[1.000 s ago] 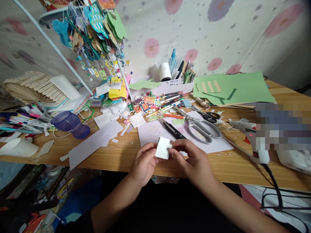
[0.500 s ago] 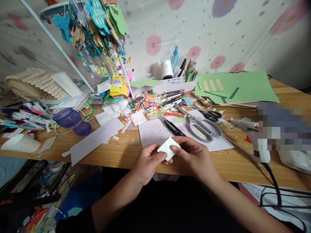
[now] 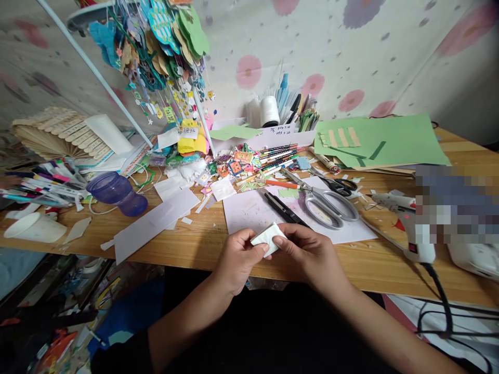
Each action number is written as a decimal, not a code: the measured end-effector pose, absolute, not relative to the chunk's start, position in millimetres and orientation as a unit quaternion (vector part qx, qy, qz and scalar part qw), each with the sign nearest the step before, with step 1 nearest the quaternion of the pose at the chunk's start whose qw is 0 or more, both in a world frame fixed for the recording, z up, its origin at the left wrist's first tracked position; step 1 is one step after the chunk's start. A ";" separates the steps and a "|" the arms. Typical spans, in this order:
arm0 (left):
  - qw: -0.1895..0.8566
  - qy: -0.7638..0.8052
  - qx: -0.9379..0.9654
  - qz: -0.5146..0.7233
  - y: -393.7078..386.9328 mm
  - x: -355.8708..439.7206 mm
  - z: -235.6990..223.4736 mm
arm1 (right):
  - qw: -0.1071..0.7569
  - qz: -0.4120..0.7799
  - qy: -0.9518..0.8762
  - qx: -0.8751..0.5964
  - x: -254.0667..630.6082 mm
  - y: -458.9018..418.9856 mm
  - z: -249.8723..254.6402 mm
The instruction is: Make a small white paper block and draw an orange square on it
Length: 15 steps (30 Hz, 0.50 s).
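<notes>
1. Both hands meet at the near edge of the tabletop (image 3: 187,249): the left hand (image 3: 237,259) and right hand (image 3: 312,254) pinch a small white paper piece (image 3: 268,239) between fingertips, just above the wood.
2. The piece looks partly folded, though its creases are hard to make out.
3. Large scissors (image 3: 323,202), a glue gun (image 3: 409,228) and green paper sheets (image 3: 382,140) lie untouched beyond; shaping seems under way, gluing not begun.

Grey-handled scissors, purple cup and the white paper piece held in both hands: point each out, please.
grey-handled scissors (image 3: 326,203), head view, on the handle loops.
purple cup (image 3: 117,192), head view, on its lying side wall.
white paper piece (image 3: 267,237), head view, on its visible middle between the hands.
</notes>
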<state>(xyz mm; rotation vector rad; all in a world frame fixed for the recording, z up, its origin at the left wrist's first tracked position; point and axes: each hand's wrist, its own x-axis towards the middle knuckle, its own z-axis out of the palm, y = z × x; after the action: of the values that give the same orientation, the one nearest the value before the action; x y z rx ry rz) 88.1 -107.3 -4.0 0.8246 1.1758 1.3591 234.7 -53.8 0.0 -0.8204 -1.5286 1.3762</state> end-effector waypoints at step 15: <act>0.573 0.463 0.293 0.610 -104.2 79.1 11.4 | 0.437 0.303 -0.817 -0.222 252.6 -43.1 -0.9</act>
<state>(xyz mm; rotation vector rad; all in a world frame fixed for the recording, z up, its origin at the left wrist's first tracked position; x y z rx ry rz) 79.1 -104.2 11.4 0.6860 1.0860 1.4293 252.6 -43.1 -0.9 -0.5514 -2.0326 0.7543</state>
